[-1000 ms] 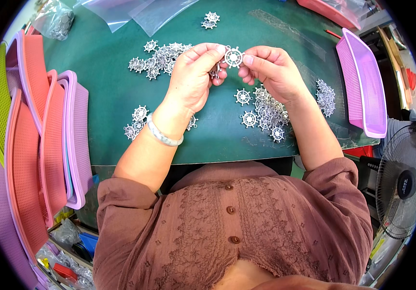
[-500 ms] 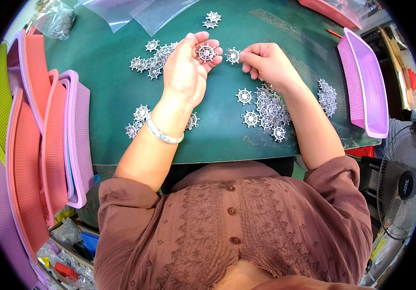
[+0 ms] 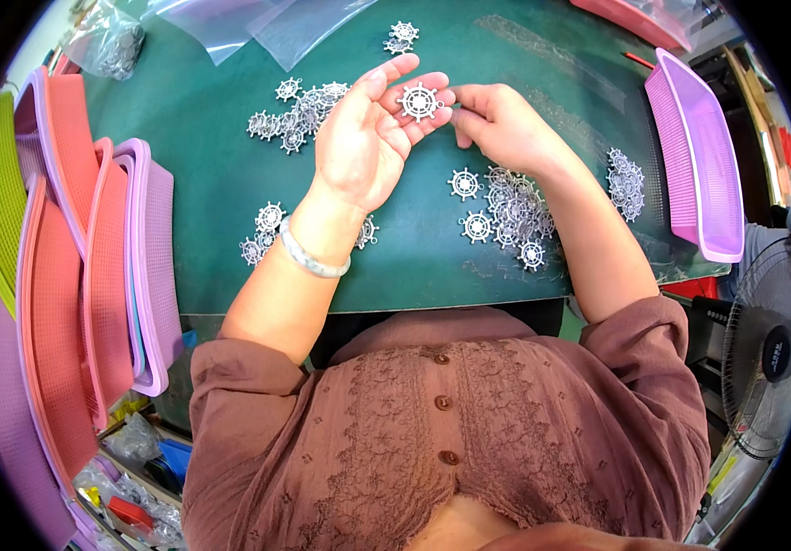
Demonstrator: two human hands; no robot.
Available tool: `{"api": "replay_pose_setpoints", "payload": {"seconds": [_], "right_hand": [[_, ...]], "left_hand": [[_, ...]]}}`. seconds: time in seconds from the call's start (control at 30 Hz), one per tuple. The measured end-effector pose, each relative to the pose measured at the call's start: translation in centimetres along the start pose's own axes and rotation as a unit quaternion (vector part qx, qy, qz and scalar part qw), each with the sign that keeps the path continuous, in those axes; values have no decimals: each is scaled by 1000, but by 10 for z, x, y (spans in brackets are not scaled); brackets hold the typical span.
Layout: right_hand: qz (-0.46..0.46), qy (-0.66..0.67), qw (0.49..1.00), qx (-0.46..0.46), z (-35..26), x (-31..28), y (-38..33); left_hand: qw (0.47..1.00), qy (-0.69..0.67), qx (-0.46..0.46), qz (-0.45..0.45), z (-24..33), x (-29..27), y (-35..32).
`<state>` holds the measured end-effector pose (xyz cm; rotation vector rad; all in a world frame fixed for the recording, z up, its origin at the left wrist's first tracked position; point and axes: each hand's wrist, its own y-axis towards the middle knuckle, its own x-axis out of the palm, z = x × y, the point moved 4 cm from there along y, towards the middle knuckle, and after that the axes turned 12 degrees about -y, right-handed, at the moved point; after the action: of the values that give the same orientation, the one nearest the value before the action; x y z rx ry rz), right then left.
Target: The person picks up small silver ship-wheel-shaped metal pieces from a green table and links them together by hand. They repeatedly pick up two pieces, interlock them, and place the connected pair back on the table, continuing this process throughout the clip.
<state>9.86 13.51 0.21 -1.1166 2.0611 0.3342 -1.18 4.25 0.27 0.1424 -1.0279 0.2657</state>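
Observation:
My left hand [image 3: 359,147] is palm up, with a silver ship's wheel charm [image 3: 420,102] resting on its bent fingers. Close against those fingertips is my right hand [image 3: 506,129], thumb and forefinger pinched together; what they hold, if anything, is hidden. Below the right hand lies a heap of the same charms [image 3: 517,207], with a few single ones at its left side. Another cluster [image 3: 299,119] sits beyond my left wrist. Some more charms [image 3: 269,218] lie by my left forearm, partly covered by it.
The green table mat [image 3: 414,266] carries a small charm pair [image 3: 402,37] at the far side and a pile [image 3: 625,184] at right. A purple basket [image 3: 699,156] stands at the right edge. Stacked baskets [image 3: 152,266] line the left; a fan [image 3: 772,354] stands lower right.
My left hand has shifted slightly right and its charm now faces up more fully. The charm that was pinched in my right hand no longer shows separately; the two hands have come together.

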Motion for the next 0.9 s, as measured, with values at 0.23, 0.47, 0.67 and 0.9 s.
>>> {"api": "replay_pose_setpoints", "payload": {"seconds": [0.23,0.47,0.67,0.9], "right_hand": [[122,185,974,-46,1,-10,-10],[180,176,955,-157,-8,-6,-15],[231,103,951,-180,-13,-7,-19],[256,8,940,-223,-30,-13,-29]], "left_hand": [[1000,-10,4,-9,0,4,-2],[1000,5,4,-26,0,6,-3],[999,33,8,-22,1,9,-5],[997,74,4,-27,0,6,-5]]}}
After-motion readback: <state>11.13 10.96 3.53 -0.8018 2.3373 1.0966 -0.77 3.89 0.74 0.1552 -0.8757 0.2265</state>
